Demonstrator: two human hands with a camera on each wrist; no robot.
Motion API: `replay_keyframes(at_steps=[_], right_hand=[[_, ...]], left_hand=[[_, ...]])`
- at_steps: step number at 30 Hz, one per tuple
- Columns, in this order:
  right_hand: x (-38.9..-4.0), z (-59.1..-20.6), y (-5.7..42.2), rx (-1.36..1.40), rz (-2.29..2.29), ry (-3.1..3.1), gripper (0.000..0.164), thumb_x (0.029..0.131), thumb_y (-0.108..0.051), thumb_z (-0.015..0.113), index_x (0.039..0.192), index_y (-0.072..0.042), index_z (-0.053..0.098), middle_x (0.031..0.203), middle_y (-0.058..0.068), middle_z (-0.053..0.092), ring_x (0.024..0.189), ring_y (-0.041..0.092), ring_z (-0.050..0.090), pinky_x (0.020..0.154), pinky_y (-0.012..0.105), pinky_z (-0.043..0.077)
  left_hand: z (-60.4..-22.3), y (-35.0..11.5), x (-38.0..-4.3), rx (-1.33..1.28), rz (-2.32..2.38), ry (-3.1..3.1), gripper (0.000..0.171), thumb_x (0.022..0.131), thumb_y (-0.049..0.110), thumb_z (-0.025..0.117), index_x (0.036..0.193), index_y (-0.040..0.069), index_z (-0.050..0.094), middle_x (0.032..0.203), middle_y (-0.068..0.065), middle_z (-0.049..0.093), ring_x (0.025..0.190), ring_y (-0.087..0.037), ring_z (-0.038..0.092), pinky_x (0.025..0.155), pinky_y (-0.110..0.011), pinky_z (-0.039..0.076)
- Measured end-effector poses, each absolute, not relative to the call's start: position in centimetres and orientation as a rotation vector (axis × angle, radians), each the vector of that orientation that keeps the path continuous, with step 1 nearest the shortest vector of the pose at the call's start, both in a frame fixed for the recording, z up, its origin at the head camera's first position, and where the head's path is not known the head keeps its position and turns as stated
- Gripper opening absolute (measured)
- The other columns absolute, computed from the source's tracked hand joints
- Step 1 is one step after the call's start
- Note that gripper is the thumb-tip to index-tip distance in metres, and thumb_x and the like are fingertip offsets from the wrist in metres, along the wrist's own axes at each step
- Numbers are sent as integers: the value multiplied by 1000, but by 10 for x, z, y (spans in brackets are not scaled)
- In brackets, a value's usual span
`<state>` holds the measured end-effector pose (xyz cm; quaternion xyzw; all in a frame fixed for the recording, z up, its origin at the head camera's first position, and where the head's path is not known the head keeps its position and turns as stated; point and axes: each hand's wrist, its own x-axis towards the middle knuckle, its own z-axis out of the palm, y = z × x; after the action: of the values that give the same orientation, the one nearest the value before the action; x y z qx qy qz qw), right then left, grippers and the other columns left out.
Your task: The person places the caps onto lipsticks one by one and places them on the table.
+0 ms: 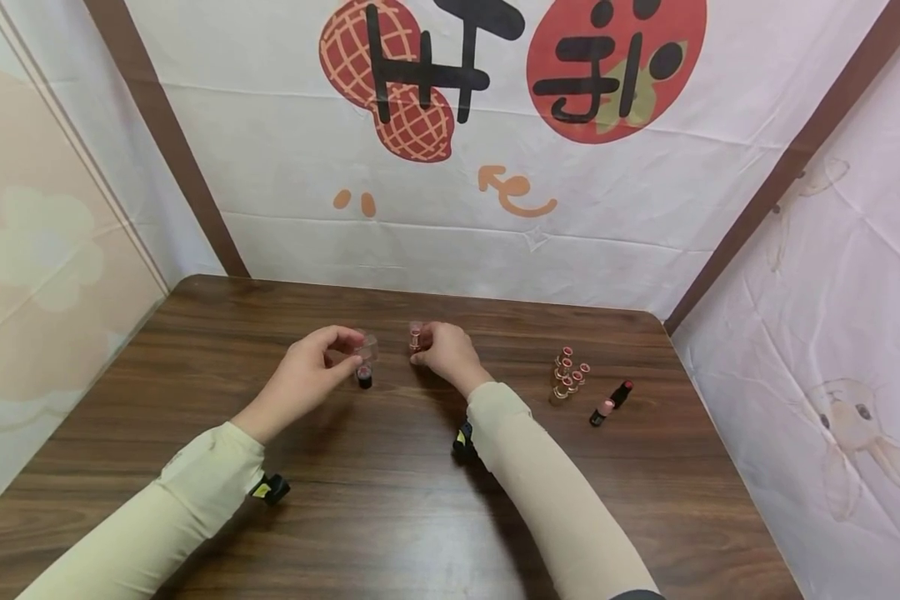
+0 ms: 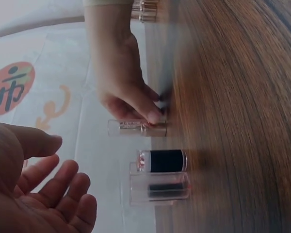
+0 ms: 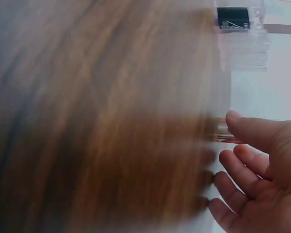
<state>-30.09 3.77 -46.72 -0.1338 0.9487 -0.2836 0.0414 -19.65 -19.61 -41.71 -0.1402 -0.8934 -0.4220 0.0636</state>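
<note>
My left hand (image 1: 307,379) hovers with thumb and fingers parted, nothing visible between them in the left wrist view. Just beyond its fingertips, a lipstick with a black base (image 1: 364,381) stands upright among clear plastic covers (image 1: 367,347). The left wrist view has the black-banded lipstick (image 2: 165,160) beside a clear case (image 2: 138,189) with a dark part inside. With thumb and fingertips, my right hand (image 1: 450,354) pinches a rose-gold lipstick (image 1: 416,341) under a clear cap (image 2: 120,127), upright at the tabletop. Its base (image 3: 223,130) shows by the thumb in the right wrist view.
Several rose-gold lipsticks (image 1: 567,379) stand in a cluster on the right of the wooden table (image 1: 390,517). Near them are a black lipstick with a red top (image 1: 622,393) and a pink-and-black one (image 1: 602,412). Printed cloth (image 1: 285,192) hangs behind the table.
</note>
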Motion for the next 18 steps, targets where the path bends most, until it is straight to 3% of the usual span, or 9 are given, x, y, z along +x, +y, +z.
replay_keyframes(at_steps=[5,18], right_hand=[[-289,-455,55,-393,-980,2856,42,90,-24,81,128,-11,67,121,4,71,113,22,66,96,40,54],[-245,-396,144,-553,-1108,2904,36,91,-27,80,124,-15,69,121,2,70,113,21,64,98,41,53]], left_hand=[[-419,-201,-195,-379,-1268,-2750,33,99,14,68,129,2,62,125,-15,65,110,-32,67,89,-46,55],[-422,-210,-195,-340,-1135,-2834,36,99,16,69,131,2,61,129,-20,62,118,-38,61,94,-54,52]])
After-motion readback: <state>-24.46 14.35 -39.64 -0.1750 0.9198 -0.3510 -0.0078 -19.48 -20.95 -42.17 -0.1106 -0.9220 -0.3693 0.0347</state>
